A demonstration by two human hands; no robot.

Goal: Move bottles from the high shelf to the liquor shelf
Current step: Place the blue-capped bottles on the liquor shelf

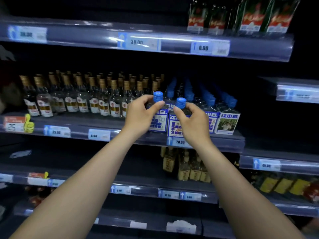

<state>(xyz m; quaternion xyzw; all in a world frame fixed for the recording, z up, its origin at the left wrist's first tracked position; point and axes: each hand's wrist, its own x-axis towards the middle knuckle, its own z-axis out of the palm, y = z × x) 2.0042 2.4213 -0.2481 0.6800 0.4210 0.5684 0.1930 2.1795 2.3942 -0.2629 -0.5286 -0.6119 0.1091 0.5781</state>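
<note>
Two small clear bottles with blue caps and blue-and-white labels stand at the front edge of the middle shelf (224, 141). My left hand (141, 114) grips the shoulder of the left bottle (159, 122), just under its cap. My right hand (191, 119) holds the right bottle (174, 128) the same way. Both bottles are upright and seem to rest on the shelf. Behind them and to the right stand more blue-capped bottles (226, 121) of the same kind.
Gold-capped clear bottles (77, 99) fill the middle shelf to the left. Dark green bottles with red labels (250, 16) stand on the top shelf at the right. Yellow-labelled bottles (188, 168) sit one shelf below. Price tags line every shelf edge.
</note>
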